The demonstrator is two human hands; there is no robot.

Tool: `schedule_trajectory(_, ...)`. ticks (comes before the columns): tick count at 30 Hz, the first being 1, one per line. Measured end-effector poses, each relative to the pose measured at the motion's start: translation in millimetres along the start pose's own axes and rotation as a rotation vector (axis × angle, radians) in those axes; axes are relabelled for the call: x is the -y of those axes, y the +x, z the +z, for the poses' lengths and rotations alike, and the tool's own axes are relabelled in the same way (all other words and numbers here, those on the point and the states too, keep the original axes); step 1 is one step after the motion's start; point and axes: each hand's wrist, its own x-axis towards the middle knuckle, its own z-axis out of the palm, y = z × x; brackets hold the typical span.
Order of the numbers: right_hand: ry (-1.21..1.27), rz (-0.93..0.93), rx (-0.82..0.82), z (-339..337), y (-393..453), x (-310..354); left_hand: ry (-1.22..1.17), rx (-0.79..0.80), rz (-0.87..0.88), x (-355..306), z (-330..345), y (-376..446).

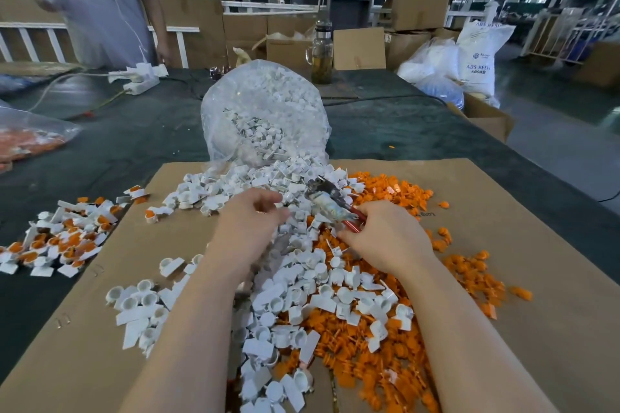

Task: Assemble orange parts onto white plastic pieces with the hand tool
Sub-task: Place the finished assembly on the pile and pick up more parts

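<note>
Red-handled metal pliers lay clamped in my right grip, nose angled up-left toward my left grip, fingers curled over heaped white plastic pieces directly beneath.

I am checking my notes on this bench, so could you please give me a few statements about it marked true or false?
1. The right hand holds the red-handled hand tool. True.
2. The clear bag of white pieces stands behind the cardboard sheet. True.
3. The loose orange parts lie mostly left of the white pieces. False: mostly right.
4. The finished pieces are piled in a box. False: they lie on the table at the left.
</note>
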Motion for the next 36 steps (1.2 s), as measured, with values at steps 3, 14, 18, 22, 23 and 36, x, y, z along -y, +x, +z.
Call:
schedule_trajectory(3, -0.013, 0.026, -0.014, 1.5, -0.4, 3.4, 0.315, 0.032, 0.068, 0.9, 10.3, 1.9)
schedule_trajectory(14, -0.107, 0.057, -0.002, -2.3, -3.2, 7.4, 0.44, -0.125, 0.094, 4.7, 10.6, 0.4)
schedule_trajectory(18, -0.102, 0.054, -0.012, -0.6, -3.6, 9.3, 0.413, -0.136, 0.083, 5.8, 9.8, 0.3)
schedule_trajectory(22, -0.078, 0.064, -0.046, -0.3, -3.2, 9.9, 0.268, -0.152, 0.08, 4.0, 8.4, 1.7)
schedule_trajectory(23, -0.037, 0.065, -0.062, -0.5, -3.2, 9.7, 0.222, -0.157, 0.091, 3.7, 8.3, 2.2)
schedule_trajectory(36, 0.644, 0.027, -0.111, -12.5, -8.0, 15.5, -0.23, -0.032, 0.097, -10.0, 7.0, -7.3)
